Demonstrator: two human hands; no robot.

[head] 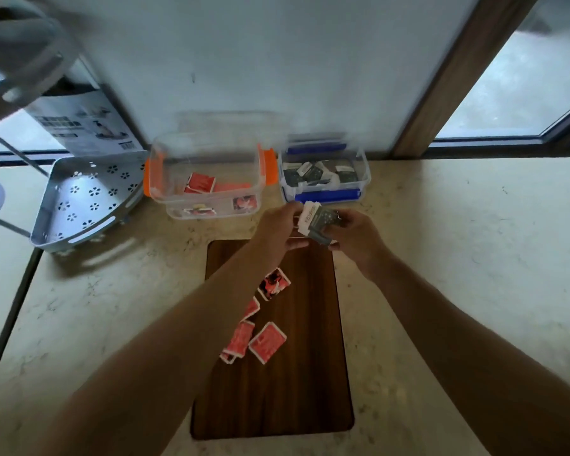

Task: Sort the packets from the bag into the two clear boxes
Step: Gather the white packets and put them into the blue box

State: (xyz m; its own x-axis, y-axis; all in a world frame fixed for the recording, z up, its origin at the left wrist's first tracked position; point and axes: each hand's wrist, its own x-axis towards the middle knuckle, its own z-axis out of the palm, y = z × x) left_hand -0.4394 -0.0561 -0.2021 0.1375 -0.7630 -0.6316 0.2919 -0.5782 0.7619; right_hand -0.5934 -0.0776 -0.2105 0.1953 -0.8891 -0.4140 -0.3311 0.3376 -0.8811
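Observation:
Both of my hands hold a small stack of dark grey packets just in front of the blue-clipped clear box. My left hand grips the stack's left side, my right hand its right side. That box holds several dark grey packets. To its left, the larger clear box with orange clips contains a few red packets. Several red packets lie loose on the wooden board. No bag is in view.
A grey perforated corner shelf sits at the left on the beige stone counter, with a printed cardboard box behind it. A wall and window frame rise right behind the boxes.

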